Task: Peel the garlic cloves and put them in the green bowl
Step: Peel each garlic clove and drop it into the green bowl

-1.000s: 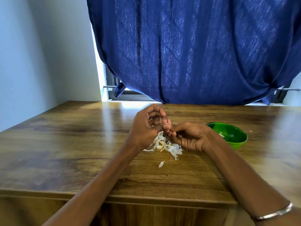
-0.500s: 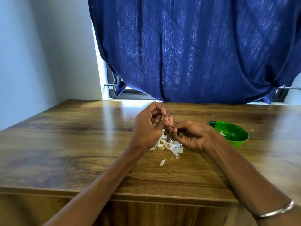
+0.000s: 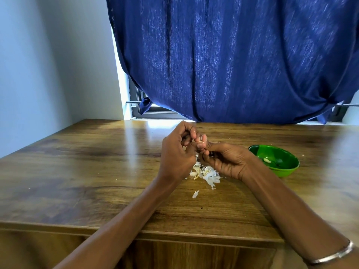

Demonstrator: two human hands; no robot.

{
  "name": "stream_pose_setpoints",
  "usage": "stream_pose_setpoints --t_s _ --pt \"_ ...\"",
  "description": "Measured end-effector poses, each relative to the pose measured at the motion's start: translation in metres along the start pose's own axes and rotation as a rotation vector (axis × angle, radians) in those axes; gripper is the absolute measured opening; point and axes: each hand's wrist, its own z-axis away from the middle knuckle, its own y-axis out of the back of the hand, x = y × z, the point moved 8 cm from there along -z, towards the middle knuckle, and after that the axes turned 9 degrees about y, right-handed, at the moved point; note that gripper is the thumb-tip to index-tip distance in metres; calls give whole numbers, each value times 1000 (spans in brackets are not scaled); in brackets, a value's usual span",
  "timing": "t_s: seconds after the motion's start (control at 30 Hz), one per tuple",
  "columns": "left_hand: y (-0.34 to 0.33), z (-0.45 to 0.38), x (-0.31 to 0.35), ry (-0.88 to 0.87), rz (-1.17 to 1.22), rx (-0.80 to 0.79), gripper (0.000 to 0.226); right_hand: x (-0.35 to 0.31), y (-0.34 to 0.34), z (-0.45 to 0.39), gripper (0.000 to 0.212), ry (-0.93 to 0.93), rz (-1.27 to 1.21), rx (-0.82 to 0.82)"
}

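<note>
Head view: one garlic clove is pinched between the fingertips of left hand and right hand. One green bowl at three o'clock holds one peeled clove.

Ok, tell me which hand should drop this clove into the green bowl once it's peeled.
Probably the right hand: it lies right beside the green bowl, while the left hand is farther off, beyond the peel pile. Both pinch the garlic clove.
</note>
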Motion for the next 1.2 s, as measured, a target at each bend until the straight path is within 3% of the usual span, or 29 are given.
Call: stream_pose_setpoints --t_s 0.17,0.33,0.4,0.57,0.9,1.2 --pt "1 0 5 -23 -40 56 43 -5 -4 0 17 74 30 -32" --pt "1 -2 1 -19 -30 13 19 -10 -4 -1 32 125 12 -62" --pt "2 -3 0 -12 -23 23 21 -14 0 -3 36 151 -4 -44" --pt "9 -6 1 -11 -40 65 38 -20 9 -8 38 212 101 17" --pt "23 -4 4 64 -107 234 32 -30 7 -2 31 294 165 44" --pt "25 0 9 60 -175 285 25 -31 0 -1 36 323 180 4"
